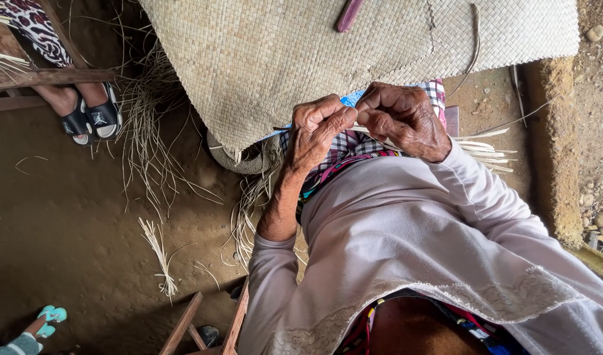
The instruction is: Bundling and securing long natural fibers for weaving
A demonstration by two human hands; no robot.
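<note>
A pale sleeve (406,243) fills the foreground as the left hand (318,131) and right hand (400,118) pinch a thin palm strip (364,128) tight beside the woven mat (301,59). Pulled hard, the dry strip could split or slip free.

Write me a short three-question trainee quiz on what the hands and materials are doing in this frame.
1. True or false: both hands pinch a thin pale strip between them.
2. What lies across the person's lap, beyond the hands? A) woven mat B) metal tray C) folded newspaper
3. Fill in: loose pale strips lie scattered on the ____ floor.

Key:
1. True: the left hand and right hand meet on the thin strip, fingers closed.
2. A: the woven mat.
3. Dirt: the loose strips lie on the dirt floor.
</note>
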